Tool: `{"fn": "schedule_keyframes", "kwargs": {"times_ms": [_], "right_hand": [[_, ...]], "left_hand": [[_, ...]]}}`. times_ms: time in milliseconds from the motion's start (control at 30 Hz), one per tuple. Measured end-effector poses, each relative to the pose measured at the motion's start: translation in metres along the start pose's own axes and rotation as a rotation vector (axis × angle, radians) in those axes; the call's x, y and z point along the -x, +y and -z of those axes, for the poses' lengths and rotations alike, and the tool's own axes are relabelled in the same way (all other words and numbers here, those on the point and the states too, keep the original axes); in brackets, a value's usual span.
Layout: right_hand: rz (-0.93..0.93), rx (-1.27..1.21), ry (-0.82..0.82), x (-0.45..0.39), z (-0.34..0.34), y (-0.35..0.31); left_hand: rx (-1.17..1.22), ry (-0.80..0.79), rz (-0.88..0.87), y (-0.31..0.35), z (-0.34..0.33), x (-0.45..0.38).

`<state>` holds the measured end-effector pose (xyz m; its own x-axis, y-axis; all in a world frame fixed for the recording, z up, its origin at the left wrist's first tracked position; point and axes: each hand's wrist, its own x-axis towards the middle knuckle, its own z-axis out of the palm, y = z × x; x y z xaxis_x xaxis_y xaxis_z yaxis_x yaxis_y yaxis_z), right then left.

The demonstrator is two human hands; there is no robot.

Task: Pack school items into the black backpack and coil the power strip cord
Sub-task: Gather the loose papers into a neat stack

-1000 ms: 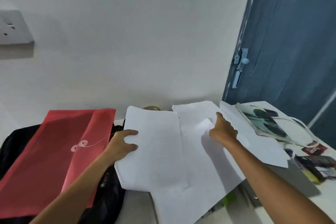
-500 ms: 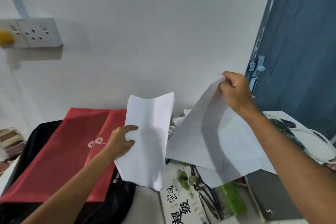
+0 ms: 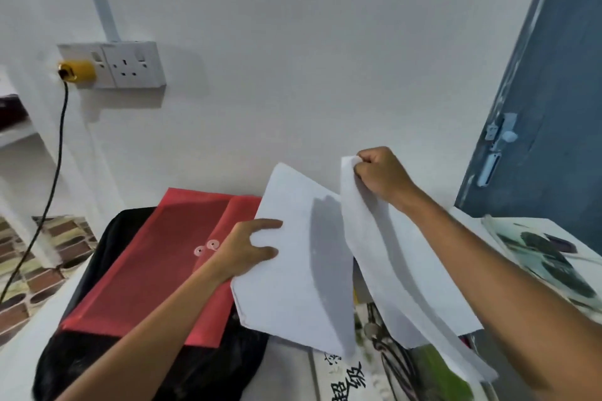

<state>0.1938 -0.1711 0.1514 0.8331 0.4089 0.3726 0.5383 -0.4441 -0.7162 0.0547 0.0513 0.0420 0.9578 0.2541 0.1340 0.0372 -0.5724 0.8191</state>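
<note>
Space was tight on the white desk point(image 3: 286, 368): the floppy black fabric backpack point(image 3: 81, 365) lay flat at its left edge, with open desk only in the narrow strip between it and the clutter on the right. A flat red translucent plastic envelope folder point(image 3: 156, 270) with a string-and-button clasp rested on top of the backpack, its right end tucked under the papers. The left hand point(image 3: 244, 251) held a stack of thin white paper sheets point(image 3: 293, 270) by its left edge, thumb on top and fingers curled underneath, tilted up off the desk. The right hand point(image 3: 381, 172) was raised higher, fingers pinched tight on the top corner of a second, limp white sheet point(image 3: 391, 286) that hung down just beside the first stack. Under them sat a booklet with bold black characters point(image 3: 345, 378) and something green point(image 3: 436, 371), too hidden to tell. A glossy illustrated magazine point(image 3: 547, 257) lay far right, near the blue door point(image 3: 560, 75). On the wall, a white double socket point(image 3: 130, 65) carried a yellow plug point(image 3: 76, 70) with a black cord point(image 3: 55, 172) trailing down left.
</note>
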Motion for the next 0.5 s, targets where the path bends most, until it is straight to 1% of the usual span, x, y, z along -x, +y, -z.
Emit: {"fn": "schedule_keyframes", "kwargs": {"times_ms": [67, 133, 233, 300, 400, 500], "right_hand": [[-0.027, 0.132, -0.033, 0.003, -0.032, -0.002], [-0.095, 0.249, -0.082, 0.007, -0.059, -0.005], [-0.103, 0.321, -0.117, 0.012, -0.085, -0.013], [-0.065, 0.346, -0.091, 0.012, -0.094, -0.015], [0.025, 0.338, -0.052, 0.012, -0.098, -0.016], [0.103, 0.441, 0.034, 0.013, -0.094, -0.01]], "left_hand": [[0.202, -0.01, 0.008, 0.006, -0.008, 0.01], [0.379, 0.01, 0.022, 0.013, -0.015, 0.018], [0.565, 0.049, 0.078, 0.027, -0.018, 0.027], [0.574, 0.045, 0.066, 0.03, -0.016, 0.032], [0.519, 0.017, 0.041, 0.023, -0.011, 0.038], [0.467, 0.072, -0.027, 0.021, -0.007, 0.039]]}}
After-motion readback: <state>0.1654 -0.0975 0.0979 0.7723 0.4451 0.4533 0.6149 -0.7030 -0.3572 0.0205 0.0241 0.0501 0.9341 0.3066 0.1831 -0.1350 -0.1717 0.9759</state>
